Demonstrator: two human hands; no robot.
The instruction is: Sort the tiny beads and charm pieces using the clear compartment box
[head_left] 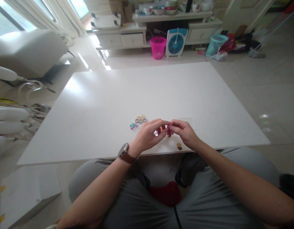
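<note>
Left hand [149,134] and right hand [186,133] meet, fingers pinched together on a small pink piece [169,126] | just beyond the yellow figure [179,146], slightly left | light, even pressure suits it, low over the worktop [142,92]!

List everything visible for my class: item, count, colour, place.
table: 1, white, centre
rings: several, cream and grey, table front
bits: several, green, blue, pink, beside rings
figure: 1, yellow and blue, table's near edge
sheet: 1, clear, table right
piece: 1, pink, held over table
pink basket: 1, pink, floor beyond table
fan: 1, blue and white, beside pink basket
blue basket: 1, blue, right of fan
cabinet: 1, white, behind fan
dishes: several, mostly white, on cabinet
sofa: 1, pale, upper left
curtains: several, cream, upper left
chairs: count unclear, white, left
watch: 1, brown, left wrist
left hand, right hand: 1 each, bare, at piece
legs: 2, grey trousers, below table
</note>
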